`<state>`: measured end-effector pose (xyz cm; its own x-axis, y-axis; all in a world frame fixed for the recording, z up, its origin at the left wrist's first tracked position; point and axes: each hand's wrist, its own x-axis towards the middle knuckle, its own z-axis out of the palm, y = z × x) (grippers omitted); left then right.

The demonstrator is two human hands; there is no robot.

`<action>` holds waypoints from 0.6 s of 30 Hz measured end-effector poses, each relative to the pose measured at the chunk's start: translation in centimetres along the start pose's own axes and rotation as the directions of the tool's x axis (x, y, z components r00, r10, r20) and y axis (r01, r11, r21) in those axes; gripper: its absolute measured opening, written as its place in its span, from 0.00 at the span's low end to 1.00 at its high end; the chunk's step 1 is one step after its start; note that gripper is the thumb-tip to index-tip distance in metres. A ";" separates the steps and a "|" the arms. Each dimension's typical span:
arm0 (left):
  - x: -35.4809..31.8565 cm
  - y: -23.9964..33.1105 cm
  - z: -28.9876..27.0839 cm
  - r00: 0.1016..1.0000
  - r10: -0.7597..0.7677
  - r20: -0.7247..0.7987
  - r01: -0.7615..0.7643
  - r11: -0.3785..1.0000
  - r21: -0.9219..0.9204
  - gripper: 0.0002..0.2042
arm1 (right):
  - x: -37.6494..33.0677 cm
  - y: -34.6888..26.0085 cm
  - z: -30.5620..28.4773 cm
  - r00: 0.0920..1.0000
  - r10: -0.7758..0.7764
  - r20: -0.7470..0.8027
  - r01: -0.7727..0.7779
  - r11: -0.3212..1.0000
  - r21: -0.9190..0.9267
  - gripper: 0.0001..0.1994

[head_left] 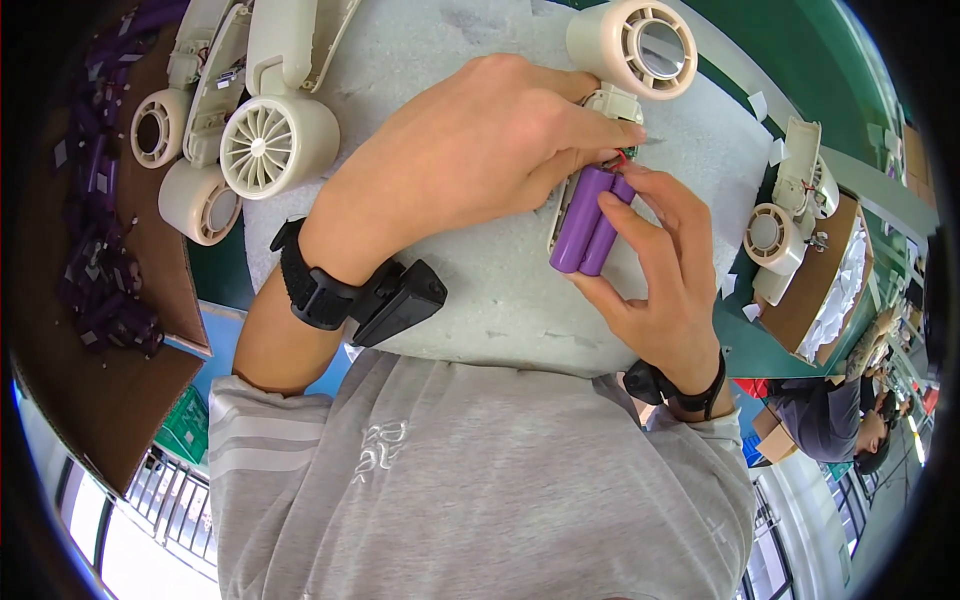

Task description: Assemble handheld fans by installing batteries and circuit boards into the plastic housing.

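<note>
A purple battery pack of two cylindrical cells (582, 220) is gripped between the thumb and fingers of my right hand (665, 265). Red wire (621, 157) runs from its upper end toward a small green circuit board (632, 152). My left hand (490, 140) is closed at the opened handle of a cream handheld fan (615, 103), its thumb and forefinger pinching beside the board. The fan's round head (600, 48) points away from me. Part of the open handle shell (556, 225) shows behind the battery pack; my left hand hides the rest.
Several cream fans (280, 145) lie at the left, some with open handles. Beyond them a cardboard box (165, 250) holds many purple battery packs (100, 270). At right, another fan (775, 235) rests by a carton with white wrapping (835, 290). A person (825, 420) sits farther right.
</note>
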<state>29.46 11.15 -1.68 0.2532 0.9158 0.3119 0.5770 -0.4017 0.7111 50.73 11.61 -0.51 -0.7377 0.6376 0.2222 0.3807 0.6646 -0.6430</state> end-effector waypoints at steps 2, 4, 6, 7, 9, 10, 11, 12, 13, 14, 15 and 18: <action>0.0 0.1 -0.1 1.000 -0.010 0.009 0.010 1.000 -0.009 0.14 | 0.0 0.1 -0.1 1.000 -0.019 0.001 0.019 1.000 -0.014 0.28; 0.0 0.1 -0.1 1.000 -0.019 0.012 0.020 1.000 -0.015 0.14 | 0.1 0.2 -0.2 0.999 -0.054 0.000 0.054 0.998 -0.043 0.28; -0.1 0.0 0.0 1.000 -0.005 -0.009 0.005 1.000 -0.011 0.13 | 0.3 0.1 -0.2 0.999 -0.051 -0.003 0.051 0.997 -0.053 0.27; -0.1 -0.1 0.1 1.000 0.004 -0.020 -0.004 1.000 -0.010 0.13 | 0.4 0.0 -0.2 0.999 -0.047 -0.011 0.046 0.997 -0.066 0.27; 0.0 -0.1 0.0 1.000 -0.006 -0.017 0.005 1.000 -0.027 0.13 | 0.5 -0.1 -0.2 0.999 -0.042 -0.016 0.041 0.996 -0.079 0.26; 0.0 0.0 -0.1 1.000 -0.012 -0.014 0.012 0.999 -0.041 0.13 | 0.5 -0.1 -0.3 0.999 -0.038 -0.011 0.037 0.995 -0.093 0.26; -0.1 -0.1 -0.1 1.000 -0.019 -0.010 0.018 0.998 -0.056 0.13 | 0.5 -0.2 -0.3 0.999 -0.034 -0.007 0.033 0.994 -0.107 0.25; -0.1 -0.1 0.0 1.000 -0.021 -0.012 0.021 0.998 -0.056 0.13 | 0.5 -0.2 -0.3 1.000 -0.031 -0.003 0.031 0.992 -0.121 0.25; -0.1 -0.1 0.0 1.000 -0.027 -0.011 0.026 0.998 -0.048 0.13 | 0.5 -0.2 -0.3 0.999 -0.033 0.000 0.032 0.992 -0.120 0.25; -0.1 -0.2 0.0 0.999 -0.031 -0.010 0.031 0.999 -0.040 0.13 | 0.5 -0.2 -0.3 0.999 -0.033 0.006 0.033 0.991 -0.127 0.24; -0.1 -0.2 0.0 0.999 -0.036 -0.009 0.035 0.999 -0.032 0.13 | 0.5 -0.2 -0.3 0.999 -0.033 0.012 0.034 0.990 -0.135 0.24; -0.1 -0.4 0.1 1.000 -0.023 -0.016 0.023 0.999 -0.041 0.13 | 0.6 -0.3 -0.4 0.999 -0.029 0.027 0.033 0.987 -0.156 0.23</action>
<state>29.27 11.24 -2.02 0.2273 0.9248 0.3050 0.5507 -0.3804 0.7430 50.39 11.92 0.11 -0.7630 0.6075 0.2210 0.4389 0.7378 -0.5129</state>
